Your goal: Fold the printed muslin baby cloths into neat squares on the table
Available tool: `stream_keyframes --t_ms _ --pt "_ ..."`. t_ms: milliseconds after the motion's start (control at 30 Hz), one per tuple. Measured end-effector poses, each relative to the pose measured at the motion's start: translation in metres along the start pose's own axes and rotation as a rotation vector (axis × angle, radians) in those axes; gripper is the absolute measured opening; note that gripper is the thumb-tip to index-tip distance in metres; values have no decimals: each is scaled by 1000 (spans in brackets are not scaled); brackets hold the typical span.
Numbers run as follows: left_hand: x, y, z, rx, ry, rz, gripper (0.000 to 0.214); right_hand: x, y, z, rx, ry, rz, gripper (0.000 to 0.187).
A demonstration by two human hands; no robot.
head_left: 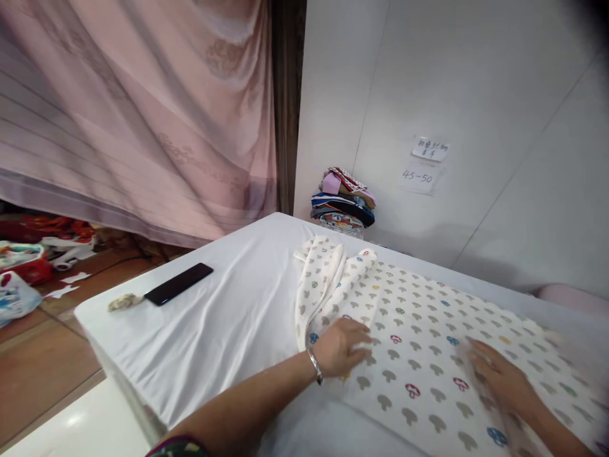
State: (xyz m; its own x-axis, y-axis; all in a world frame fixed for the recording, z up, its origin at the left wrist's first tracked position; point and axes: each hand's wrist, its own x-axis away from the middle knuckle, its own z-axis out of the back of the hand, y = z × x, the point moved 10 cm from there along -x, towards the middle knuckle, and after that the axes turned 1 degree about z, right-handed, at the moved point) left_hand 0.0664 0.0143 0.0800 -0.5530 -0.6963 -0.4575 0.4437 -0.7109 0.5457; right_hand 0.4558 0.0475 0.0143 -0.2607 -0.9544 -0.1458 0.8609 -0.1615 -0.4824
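A cream cloth printed with grey mushrooms and a few coloured ones lies over the right part of the white-covered table. Its left end is bunched into loose folds. My left hand, with a silver bracelet at the wrist, rests on the cloth near those folds, its fingers apart and slightly bent. Farther right, my right hand is over the same cloth, beside a pale blurred ridge. Motion smears its fingers, so I cannot make out their grip.
A black phone and a small beige bundle lie on the table's left side. Folded clothes are stacked by the wall behind. A pink curtain hangs at the left, with a red basket on the floor.
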Motion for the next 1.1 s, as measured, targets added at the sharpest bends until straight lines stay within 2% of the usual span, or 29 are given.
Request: stream_keyframes --t_ms 33,100,167,233,267,333,400,467,600,733,900,1100 --pt "-4 -13 19 -46 83 70 24 4 -31 -17 -74 -86 -2 45" --pt "-4 -47 53 -189 230 271 26 16 -109 -52 -220 -280 78 41" --pt "5 -83 72 -323 279 494 33 27 -192 -80 -394 -438 163 37" --pt "15 -110 73 -400 221 634 37 32 -267 -103 -598 -528 199 38" --pt "20 -119 69 -425 179 663 35 29 -296 -112 -679 -522 187 38" --pt "25 -126 61 -465 116 653 25 17 -337 -132 -757 -485 127 35" --pt "28 -126 57 -487 101 627 15 -1 -352 -153 -702 -420 14 29" --pt "30 -126 57 -483 108 624 10 -18 -353 -169 -619 -382 -71 23" --pt "29 -126 59 -457 128 619 11 -39 -335 -187 -472 -365 -189 13" --pt "29 -128 59 -433 139 624 13 -40 -326 -198 -472 -410 -276 9" --pt "30 -129 58 -383 148 615 13 -41 -342 -211 -691 -445 -257 19" --pt "29 -130 59 -345 146 627 15 -64 -347 -216 -760 -300 -197 31"
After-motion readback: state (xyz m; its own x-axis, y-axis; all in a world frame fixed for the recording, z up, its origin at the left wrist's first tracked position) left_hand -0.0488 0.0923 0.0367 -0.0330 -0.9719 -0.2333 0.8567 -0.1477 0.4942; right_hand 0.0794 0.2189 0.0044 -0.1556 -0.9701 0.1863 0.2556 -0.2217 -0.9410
